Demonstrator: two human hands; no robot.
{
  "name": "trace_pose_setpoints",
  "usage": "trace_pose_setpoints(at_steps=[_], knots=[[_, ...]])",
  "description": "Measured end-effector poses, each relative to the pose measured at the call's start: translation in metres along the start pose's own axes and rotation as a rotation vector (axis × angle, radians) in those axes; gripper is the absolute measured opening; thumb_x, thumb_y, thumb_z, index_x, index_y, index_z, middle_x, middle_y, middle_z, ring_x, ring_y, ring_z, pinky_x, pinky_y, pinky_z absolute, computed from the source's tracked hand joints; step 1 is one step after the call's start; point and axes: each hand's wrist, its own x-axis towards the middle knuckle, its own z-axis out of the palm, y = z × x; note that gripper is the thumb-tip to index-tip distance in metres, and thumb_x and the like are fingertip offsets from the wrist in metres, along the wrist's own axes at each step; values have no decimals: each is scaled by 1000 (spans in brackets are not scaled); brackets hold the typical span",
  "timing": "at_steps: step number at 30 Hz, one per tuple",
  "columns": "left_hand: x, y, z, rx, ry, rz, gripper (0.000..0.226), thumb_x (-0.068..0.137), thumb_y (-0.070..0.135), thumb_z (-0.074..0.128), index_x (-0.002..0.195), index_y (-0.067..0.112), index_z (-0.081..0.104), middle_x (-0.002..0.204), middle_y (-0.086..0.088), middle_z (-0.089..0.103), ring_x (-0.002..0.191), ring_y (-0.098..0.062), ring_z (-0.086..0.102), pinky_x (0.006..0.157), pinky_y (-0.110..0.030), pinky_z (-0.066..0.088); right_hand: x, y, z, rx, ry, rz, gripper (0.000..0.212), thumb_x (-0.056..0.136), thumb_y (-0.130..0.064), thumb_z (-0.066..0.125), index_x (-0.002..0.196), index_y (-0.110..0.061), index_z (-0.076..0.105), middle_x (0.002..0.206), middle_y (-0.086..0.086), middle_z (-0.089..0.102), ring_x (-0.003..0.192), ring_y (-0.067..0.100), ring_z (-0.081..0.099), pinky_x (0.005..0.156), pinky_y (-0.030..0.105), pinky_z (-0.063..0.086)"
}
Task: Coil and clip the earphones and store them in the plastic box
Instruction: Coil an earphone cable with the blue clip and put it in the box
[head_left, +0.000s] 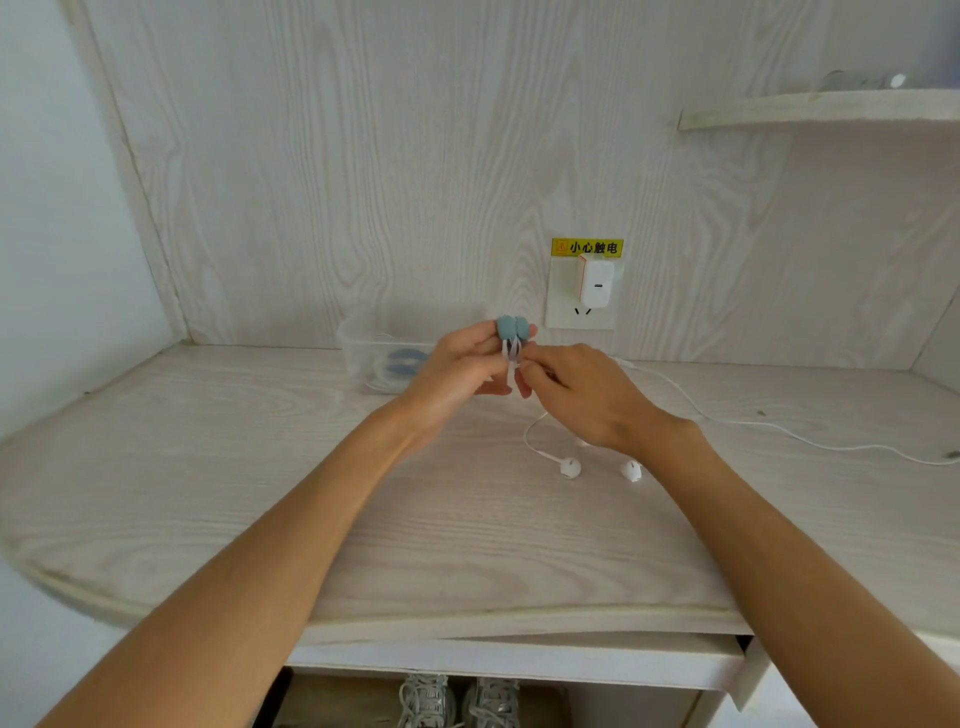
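Note:
My left hand (460, 366) pinches a blue-grey clip (511, 327) held upright, with loops of white earphone cable (511, 358) hanging from it. My right hand (582, 397) grips that same cable just below the clip, fingertips touching the left hand's. Two white earbuds (570, 466) (630, 470) lie on the desk under my right wrist, joined to the cable by a thin loop. A clear plastic box (363, 338) stands behind my left hand; a coiled white cable with a blue clip (402, 362) lies inside it.
A long white cable (779, 428) trails across the pale wooden desk (260, 467) to the right edge. A white charger (595, 283) sits in a wall socket under a yellow warning sticker. A shelf (831, 106) hangs upper right. Sneakers (457, 701) show below the desk.

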Motion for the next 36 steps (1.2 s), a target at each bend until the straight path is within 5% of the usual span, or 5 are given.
trace_pose_setpoints(at_steps=[6, 12, 21, 29, 36], knots=[[-2, -4, 5, 93, -89, 19, 41, 84, 0, 66, 121, 15, 59, 109, 6, 69, 96, 2, 65, 78, -14, 52, 1, 0, -7, 186, -3, 67, 37, 92, -13, 42, 56, -19, 42, 54, -1, 43, 53, 11, 36, 58, 31, 31], [-3, -5, 6, 176, -94, 36, 32, 90, 15, 64, 122, 16, 62, 109, 10, 71, 92, 3, 66, 66, -12, 49, 4, 10, -23, 507, 68, 166, 38, 95, -11, 45, 58, -18, 45, 47, -15, 44, 45, -3, 40, 51, 8, 31], [-10, 3, 7, 133, -235, -21, 35, 92, 16, 60, 126, 20, 58, 116, 11, 69, 108, 0, 62, 73, -13, 51, 4, 24, -29, 611, 143, 244, 32, 97, -25, 49, 68, -13, 55, 51, -10, 42, 42, -1, 37, 47, 9, 31], [-13, 7, 6, 97, -271, -71, 38, 88, 12, 64, 125, 21, 59, 112, 10, 70, 101, 1, 65, 64, -10, 47, 3, 24, -22, 529, 152, 256, 33, 97, -30, 48, 70, -14, 57, 42, -19, 43, 42, -2, 38, 48, 8, 34], [-13, 12, 4, -89, -357, -178, 30, 81, 18, 66, 110, 27, 66, 114, 10, 70, 110, 3, 60, 55, -10, 33, 8, 18, 1, 587, 110, 183, 37, 99, -24, 46, 67, -7, 53, 58, -1, 46, 53, 2, 43, 59, 12, 40]])
